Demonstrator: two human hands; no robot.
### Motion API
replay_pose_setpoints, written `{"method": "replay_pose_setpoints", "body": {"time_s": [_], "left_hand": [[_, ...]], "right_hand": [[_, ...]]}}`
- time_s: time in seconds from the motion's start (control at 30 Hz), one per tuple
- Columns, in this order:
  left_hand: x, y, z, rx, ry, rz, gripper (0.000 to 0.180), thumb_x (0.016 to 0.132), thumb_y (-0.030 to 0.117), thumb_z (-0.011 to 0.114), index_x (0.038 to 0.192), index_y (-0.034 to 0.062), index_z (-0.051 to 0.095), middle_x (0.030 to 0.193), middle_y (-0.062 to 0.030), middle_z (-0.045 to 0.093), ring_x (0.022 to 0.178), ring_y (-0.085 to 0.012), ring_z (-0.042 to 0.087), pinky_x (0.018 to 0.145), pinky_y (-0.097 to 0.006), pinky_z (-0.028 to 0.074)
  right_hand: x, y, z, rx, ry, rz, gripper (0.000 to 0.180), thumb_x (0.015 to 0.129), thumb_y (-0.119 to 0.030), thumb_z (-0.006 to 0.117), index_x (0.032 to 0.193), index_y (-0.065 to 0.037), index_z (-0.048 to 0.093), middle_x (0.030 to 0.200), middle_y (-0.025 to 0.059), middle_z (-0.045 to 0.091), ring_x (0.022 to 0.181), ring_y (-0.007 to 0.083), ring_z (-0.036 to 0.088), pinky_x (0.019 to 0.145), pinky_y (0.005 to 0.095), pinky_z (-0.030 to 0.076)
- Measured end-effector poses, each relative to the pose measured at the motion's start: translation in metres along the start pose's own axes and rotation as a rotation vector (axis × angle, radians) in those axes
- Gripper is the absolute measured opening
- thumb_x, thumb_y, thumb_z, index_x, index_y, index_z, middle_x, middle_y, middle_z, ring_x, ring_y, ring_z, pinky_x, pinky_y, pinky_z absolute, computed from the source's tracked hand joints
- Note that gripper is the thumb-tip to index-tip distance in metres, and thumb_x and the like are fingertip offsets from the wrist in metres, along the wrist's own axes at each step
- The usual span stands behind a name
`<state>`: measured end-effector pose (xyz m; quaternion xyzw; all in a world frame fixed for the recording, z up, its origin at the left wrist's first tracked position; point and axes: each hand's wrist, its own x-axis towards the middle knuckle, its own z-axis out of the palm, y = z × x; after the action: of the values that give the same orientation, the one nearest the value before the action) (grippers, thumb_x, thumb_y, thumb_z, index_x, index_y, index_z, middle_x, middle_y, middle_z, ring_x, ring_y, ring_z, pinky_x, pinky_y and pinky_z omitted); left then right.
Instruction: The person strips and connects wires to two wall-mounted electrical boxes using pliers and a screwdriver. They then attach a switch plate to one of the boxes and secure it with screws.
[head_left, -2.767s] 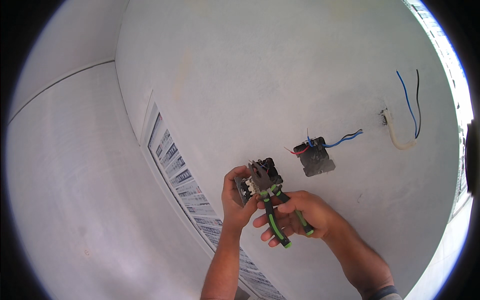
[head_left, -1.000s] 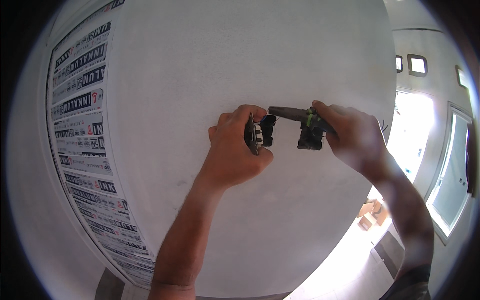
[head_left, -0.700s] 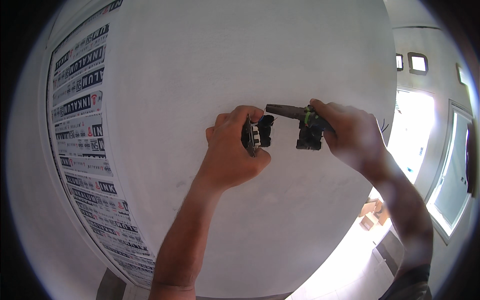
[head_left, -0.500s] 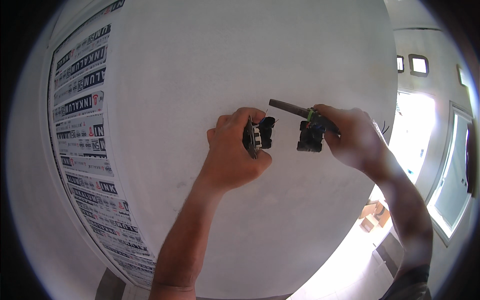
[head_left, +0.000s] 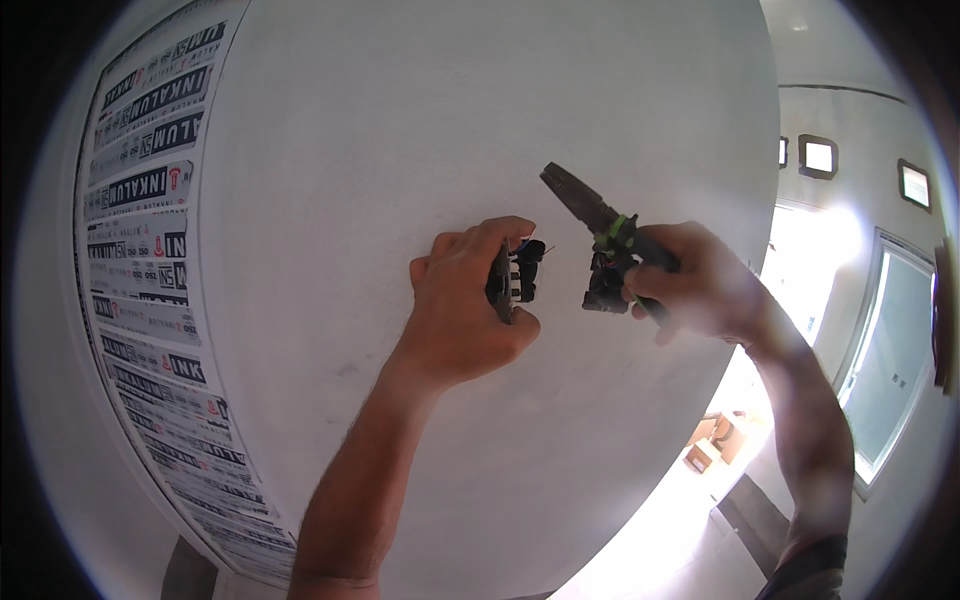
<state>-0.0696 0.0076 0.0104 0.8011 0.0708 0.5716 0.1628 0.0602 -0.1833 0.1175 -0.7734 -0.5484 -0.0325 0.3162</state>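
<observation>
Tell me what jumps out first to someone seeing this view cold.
Two bare hands meet at the centre against a big white wall. The left hand pinches a small dark electrical module, and the right hand grips green-handled pliers whose nose points up and left, with another small black part held under them. Next comes the strip of printed film curving down the left edge, then bright windows at the right.

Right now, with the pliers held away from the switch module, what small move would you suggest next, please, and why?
Probably swing the pliers back toward the switch module. The right hand holds them angled up and apart from it, plus a small black part, while the left hand presents the module.
</observation>
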Motion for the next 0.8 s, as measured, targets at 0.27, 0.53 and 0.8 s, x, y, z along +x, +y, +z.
{"method": "replay_pose_setpoints", "body": {"time_s": [0.27, 0.53, 0.8], "left_hand": [[0.000, -0.003, -0.001, -0.031, -0.005, 0.010, 0.072, 0.067, 0.003, 0.067, 0.138, 0.0173, 0.058, 0.124, -0.0019, 0.065, 0.127, -0.0266, 0.054, 0.112, -0.043, 0.028], [-0.001, -0.012, 0.002, -0.131, 0.128, 0.018, 0.070, 0.068, 0.004, 0.068, 0.137, 0.0145, 0.056, 0.123, -0.0060, 0.066, 0.123, -0.0250, 0.057, 0.112, -0.043, 0.029], [0.001, -0.014, 0.005, -0.075, -0.008, 0.032, 0.065, 0.068, 0.005, 0.072, 0.131, 0.0148, 0.059, 0.121, -0.0052, 0.066, 0.118, -0.0263, 0.058, 0.108, -0.042, 0.032]], "right_hand": [[0.007, 0.012, 0.023, 0.214, -0.077, 0.021, 0.030, 0.102, -0.024, 0.064, 0.117, 0.001, 0.064, 0.085, 0.0098, 0.070, 0.072, 0.0196, 0.071, 0.058, 0.0326, 0.057], [-0.039, 0.047, 0.049, 0.309, -0.263, 0.059, 0.052, 0.087, -0.019, 0.084, 0.129, -0.001, 0.059, 0.089, 0.0124, 0.071, 0.066, 0.0165, 0.068, 0.059, 0.0311, 0.053], [-0.146, 0.220, 0.160, 1.267, -0.367, 0.508, 0.074, 0.092, -0.038, 0.051, 0.150, 0.007, 0.045, 0.120, 0.0353, 0.067, 0.079, 0.0282, 0.071, 0.074, 0.0347, 0.059]]}}
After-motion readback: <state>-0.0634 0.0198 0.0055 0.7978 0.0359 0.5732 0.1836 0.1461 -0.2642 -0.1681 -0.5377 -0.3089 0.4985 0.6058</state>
